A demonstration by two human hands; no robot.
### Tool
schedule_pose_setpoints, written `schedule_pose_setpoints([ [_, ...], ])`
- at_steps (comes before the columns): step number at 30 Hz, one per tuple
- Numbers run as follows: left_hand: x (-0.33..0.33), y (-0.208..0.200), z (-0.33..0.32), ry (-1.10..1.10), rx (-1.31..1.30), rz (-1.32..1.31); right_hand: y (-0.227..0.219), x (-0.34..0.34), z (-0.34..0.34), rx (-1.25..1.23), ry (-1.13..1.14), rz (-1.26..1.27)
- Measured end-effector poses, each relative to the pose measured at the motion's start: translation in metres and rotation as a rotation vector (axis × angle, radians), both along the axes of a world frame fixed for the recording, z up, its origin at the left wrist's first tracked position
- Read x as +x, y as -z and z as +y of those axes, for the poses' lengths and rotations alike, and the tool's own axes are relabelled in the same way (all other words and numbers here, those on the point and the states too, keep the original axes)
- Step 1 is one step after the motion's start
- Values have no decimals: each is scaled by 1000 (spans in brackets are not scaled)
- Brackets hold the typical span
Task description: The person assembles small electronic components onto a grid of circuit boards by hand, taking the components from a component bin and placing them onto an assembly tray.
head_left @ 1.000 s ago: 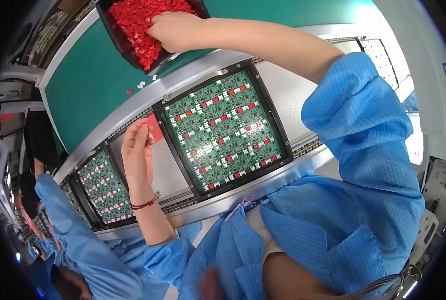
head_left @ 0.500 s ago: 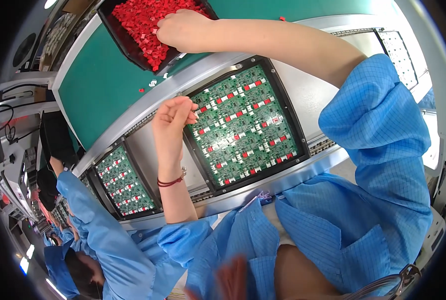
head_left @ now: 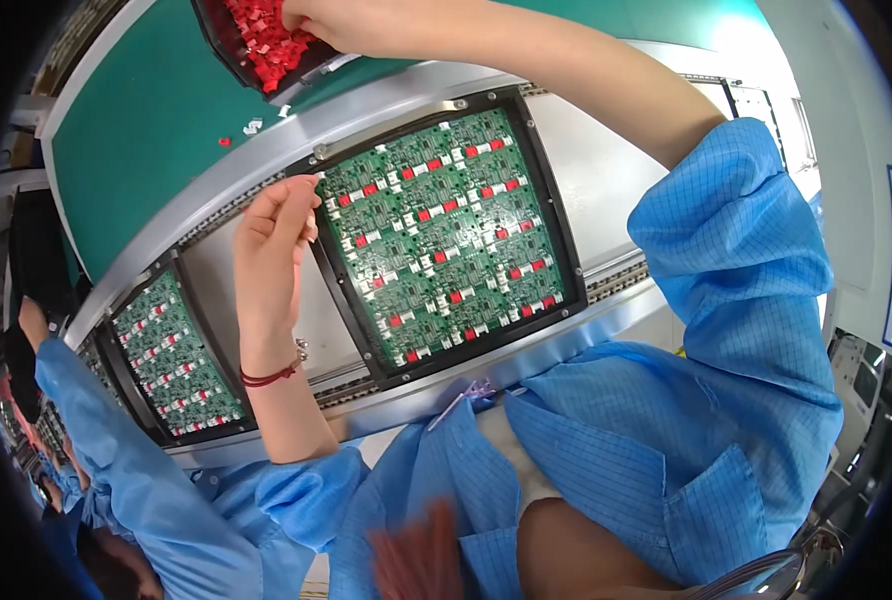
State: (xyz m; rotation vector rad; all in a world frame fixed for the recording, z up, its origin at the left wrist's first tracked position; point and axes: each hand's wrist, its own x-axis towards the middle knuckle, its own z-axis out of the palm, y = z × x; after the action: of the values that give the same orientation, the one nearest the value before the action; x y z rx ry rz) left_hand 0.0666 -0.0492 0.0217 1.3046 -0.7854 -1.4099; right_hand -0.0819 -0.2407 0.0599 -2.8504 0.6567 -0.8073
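My left hand [head_left: 281, 225] hovers at the upper left corner of a black-framed panel of green circuit boards [head_left: 406, 225]. Its thumb and forefinger are pinched together; whatever small thing they hold, I cannot make out. Rows of small red and white connectors [head_left: 438, 211] stand on the boards. My right hand [head_left: 341, 22] reaches to the black bin [head_left: 228, 58] of loose red connectors [head_left: 266, 50]. The fingers are curled at the pile, their tips partly hidden, and the picture's upper edge cuts off part of the bin.
A few loose white connectors [head_left: 253, 127] and a red one [head_left: 225, 142] lie on the green bench top [head_left: 136, 130]. Another framed board panel [head_left: 176, 360] sits further left on the metal rail line [head_left: 616, 285]. A co-worker's blue sleeve [head_left: 96, 420] is at the left.
The whole view has shifted, so bench, panels and hands appear further left and the bin higher. My left hand stays pinched near the panel corner; my right hand remains at the red connectors.
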Motion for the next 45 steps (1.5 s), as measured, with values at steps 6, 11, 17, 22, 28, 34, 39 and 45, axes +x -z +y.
schedule_pose_setpoints([
  [6, -13, -9, -3, 0, -8, -77, -17, -5, 5, -9, 15, -73],
  [11, -9, 4, 5, 36, 18, -121, -8, -16, 21, 82, -264, -186],
  [17, -28, -3, 4, 75, 24, -277, 6, -74, 60, 192, -146, -121],
  [22, -29, 0, 8, 62, 29, -312, 9, -94, 92, 456, -148, -9],
  [28, -34, -7, 13, 184, -35, -568, 16, -107, 124, 683, -241, 50],
  [34, -39, -6, 16, 256, -344, -1005, 14, -108, 122, 674, -264, 19],
  [39, -37, 0, 18, 287, -332, -1048, 22, -104, 126, 709, -256, -7],
  [45, -39, 9, 19, 276, -381, -1011, 16, -103, 127, 699, -132, -139],
])
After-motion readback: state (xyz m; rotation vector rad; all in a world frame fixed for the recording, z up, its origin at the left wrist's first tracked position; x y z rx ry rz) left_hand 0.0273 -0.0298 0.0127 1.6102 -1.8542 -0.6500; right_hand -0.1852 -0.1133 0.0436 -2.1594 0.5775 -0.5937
